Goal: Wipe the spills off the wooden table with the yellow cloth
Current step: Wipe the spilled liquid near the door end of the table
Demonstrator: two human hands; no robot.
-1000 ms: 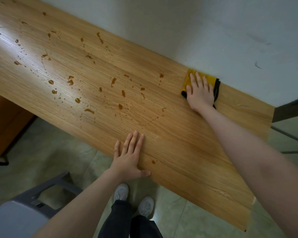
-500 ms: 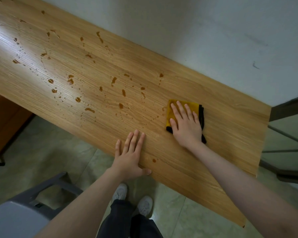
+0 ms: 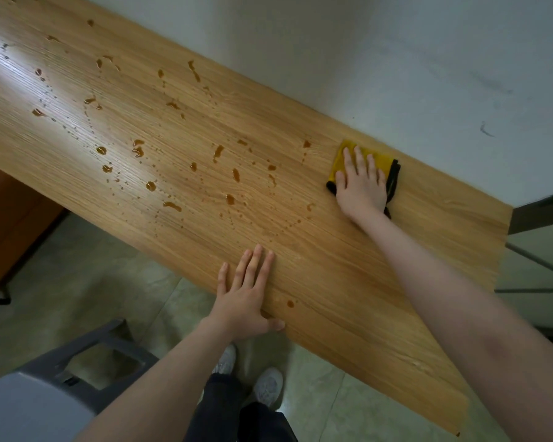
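The right hand [image 3: 361, 183] covers most of the yellow cloth [image 3: 339, 161], hiding its middle. The wooden table [image 3: 332, 266] runs off the left and top edges. The grey chair [image 3: 61, 393] is cut by the bottom-left corner, and dark trousers [image 3: 237, 416] by the bottom edge.

No legible text or labels.

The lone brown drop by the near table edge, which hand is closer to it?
Left. The left hand lies flat just beside the drop; the right hand presses the yellow cloth far across the table.
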